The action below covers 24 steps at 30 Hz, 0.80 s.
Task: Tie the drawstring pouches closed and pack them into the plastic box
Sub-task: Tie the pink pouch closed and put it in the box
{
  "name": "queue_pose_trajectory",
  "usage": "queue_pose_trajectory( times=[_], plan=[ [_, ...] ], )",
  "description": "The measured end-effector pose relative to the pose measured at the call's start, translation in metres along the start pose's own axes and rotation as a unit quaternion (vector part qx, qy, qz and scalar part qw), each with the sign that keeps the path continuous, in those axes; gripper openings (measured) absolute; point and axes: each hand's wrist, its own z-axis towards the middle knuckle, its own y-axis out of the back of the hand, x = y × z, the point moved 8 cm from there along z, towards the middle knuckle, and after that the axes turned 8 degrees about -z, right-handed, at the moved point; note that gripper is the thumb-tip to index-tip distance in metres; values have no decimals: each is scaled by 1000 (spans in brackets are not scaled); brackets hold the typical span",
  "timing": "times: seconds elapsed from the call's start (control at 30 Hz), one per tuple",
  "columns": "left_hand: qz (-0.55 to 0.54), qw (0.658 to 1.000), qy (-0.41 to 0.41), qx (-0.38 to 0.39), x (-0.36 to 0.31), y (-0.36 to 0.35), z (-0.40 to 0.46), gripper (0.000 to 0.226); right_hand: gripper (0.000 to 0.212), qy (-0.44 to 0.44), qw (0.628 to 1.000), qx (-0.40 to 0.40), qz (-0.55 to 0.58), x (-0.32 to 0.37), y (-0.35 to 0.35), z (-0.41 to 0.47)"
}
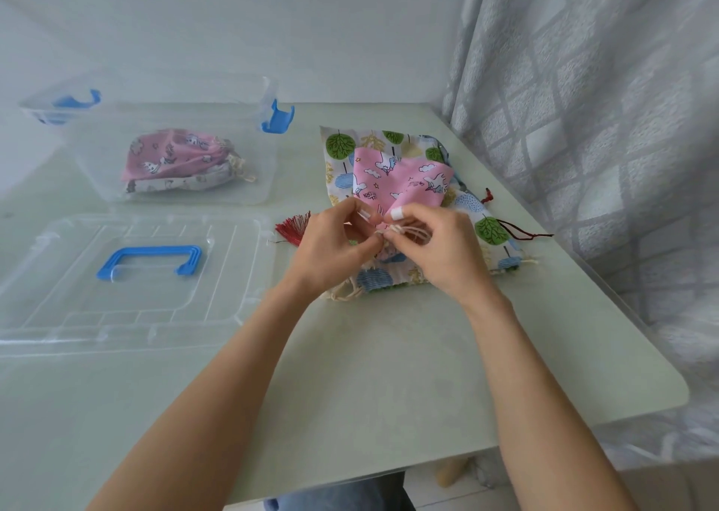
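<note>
A pink unicorn-print pouch (404, 180) lies on top of a larger tree-print pouch (494, 230) at the table's right side. My left hand (330, 246) and my right hand (439, 250) meet at the pink pouch's gathered mouth, each pinching its cream drawstring (412, 234). The clear plastic box (264, 183) with blue latches stands at the back left. Inside it lie a tied pink pouch (171, 152) and a pale pouch under it.
The clear lid with a blue handle (149, 259) lies flat at the left front. A red tassel (293, 228) pokes out beside my left hand, and a dark red cord (521, 232) trails right. A grey curtain (603, 121) hangs along the table's right edge.
</note>
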Motion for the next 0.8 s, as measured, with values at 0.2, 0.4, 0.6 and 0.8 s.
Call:
queue_pose_trajectory(
  times=[0.2, 0.4, 0.6, 0.8],
  plan=[
    [-6, 998, 38, -43, 6, 0, 2, 19, 9, 109, 962, -38, -249, 27, -7, -1],
    [-82, 995, 46, -42, 7, 1, 0, 21, 16, 186, 951, -80, -235, 37, -4, -5],
    [-189, 980, 65, 16, 9, 3, -2, 14, 11, 154, 975, -135, -90, 24, 13, -4],
    [-183, 980, 46, 68, 3, -2, -5, 19, 14, 120, 988, -102, 6, 20, 10, -8]
  ],
)
